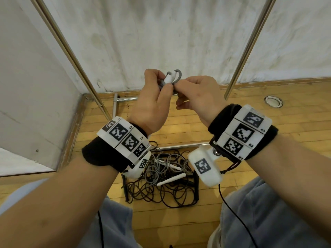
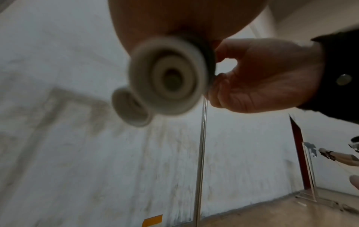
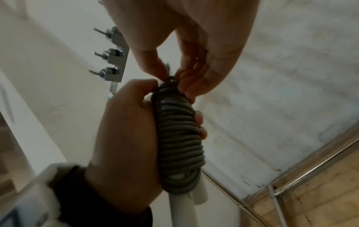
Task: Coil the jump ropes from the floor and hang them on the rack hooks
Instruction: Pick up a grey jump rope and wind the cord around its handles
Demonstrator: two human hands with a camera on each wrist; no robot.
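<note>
Left hand [image 1: 152,104]: wrapped around the grey coiled jump rope [image 3: 179,138], thumb on one side and fingertips [image 3: 199,118] peeking round the other, so it's got the whole bundle gripped.
Right hand [image 1: 198,94]: thumb and fingers pinching the top end of that same coil, right where the cord bunches up; the other fingers are curled in loosely.
Coiled rope: grey cord wound tight round its two white handles [image 3: 186,202], held up in the air in front of the wall [image 1: 179,33], between both hands. The handle ends [image 2: 167,76] fill the left wrist view, pretty blurry.
Rope pile [image 1: 161,179]: still a messy tangle of grey and dark cords with white handles on the wooden floor [image 1: 268,158], down between the person's knees and well below the hands.
Rack: two slanted metal poles [image 1: 71,56] either side of the hands, base bars on the floor by the wall.
Hooks [image 3: 108,55]: a metal strip with three pegs shows in the right wrist view, up and to the side of the coil, not touching it.
Floor extra: a round metal fitting [image 1: 273,101] set in the boards off to the right.
</note>
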